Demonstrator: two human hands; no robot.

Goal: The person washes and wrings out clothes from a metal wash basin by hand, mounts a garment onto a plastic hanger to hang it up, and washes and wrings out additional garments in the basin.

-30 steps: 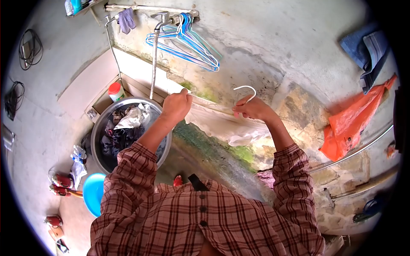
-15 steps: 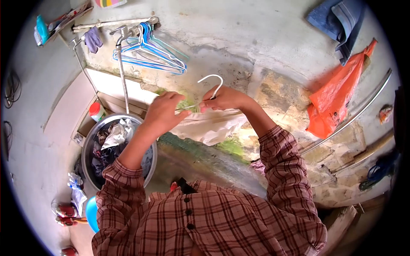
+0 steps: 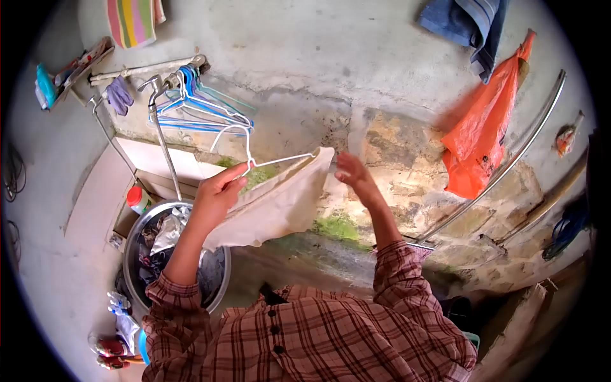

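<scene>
In the head view, my left hand is closed around a white hanger just below its hook. A cream cloth garment hangs over the hanger, with one end drawn up around the hanger's right tip. My right hand is off to the right of that tip, apart from the cloth, fingers spread and holding nothing. Part of the hanger's left arm is hidden behind my left hand.
A metal basin of wet clothes stands at lower left, beside a red-lidded container. Several hangers hang by the tap pipe. An orange plastic bag and a curved metal rail are at right.
The hanger has passed from my right hand to my left and moved left. My right hand has let go and pulled away rightward. The garment now hangs spread along the hanger.
</scene>
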